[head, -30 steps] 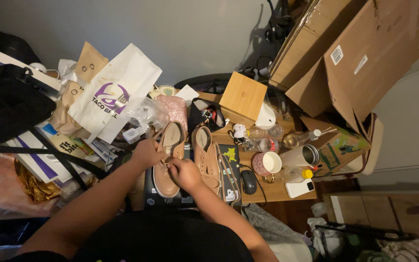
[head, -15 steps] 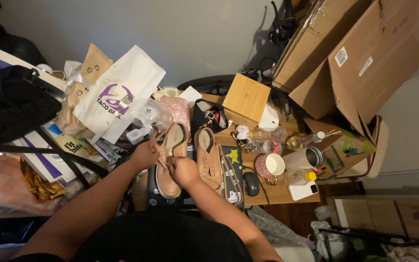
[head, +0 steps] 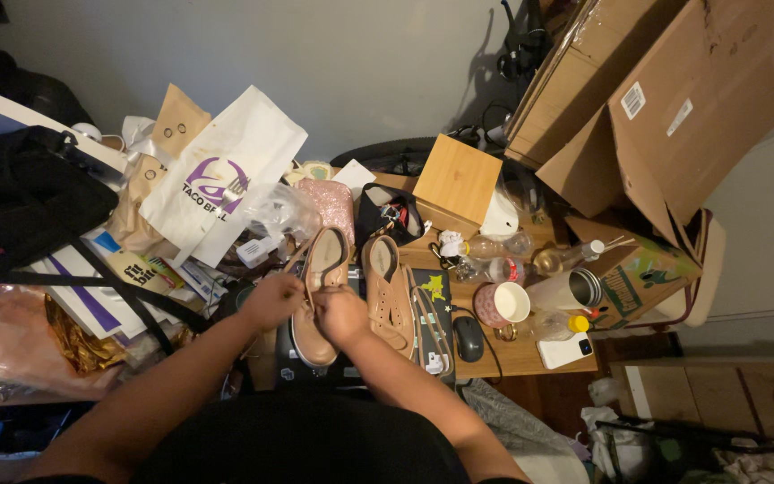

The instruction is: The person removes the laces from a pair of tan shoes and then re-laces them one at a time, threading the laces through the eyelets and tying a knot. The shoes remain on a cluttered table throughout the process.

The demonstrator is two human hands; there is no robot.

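Left hand (head: 272, 300) fingers curled in at the near-left side of the tan shoe (head: 317, 296), apparently pinching its lace; exact grip too small to tell. Right hand (head: 342, 315) fingers closed over the middle of the same shoe, at the lacing, pressing down from the right. Hands close together, almost touching above the shoe's tongue. Both forearms reaching up from the bottom edge of the view.

Tan shoe lying sole down, toe toward the body, heel opening toward the wall, on a dark flat object at the front of the surface (head: 512, 354). Second tan shoe (head: 387, 289) just beside it to the right, parallel, untouched by either hand.

Right of the pair: dark flat panel with a star sticker (head: 429, 291), then a dark computer mouse (head: 468, 338). Further right: pink mug (head: 502, 305) with a white interior, steel tumbler (head: 568, 290) on its side, clear plastic bottles (head: 485, 255) lying flat, white phone (head: 565, 350) near the front edge.

Behind the shoes: pink glittery pouch (head: 326, 202), small black bag (head: 384, 215), wooden box (head: 457, 182).

Left of the hands: white paper bag (head: 226, 170) with a purple emblem, brown paper bags (head: 175, 116) behind it, crumpled clear plastic (head: 279, 211), loose papers, black bag (head: 20, 197) with a strap running toward the shoes.

Upper right: large cardboard boxes (head: 674, 99) leaning over the far end of the surface.
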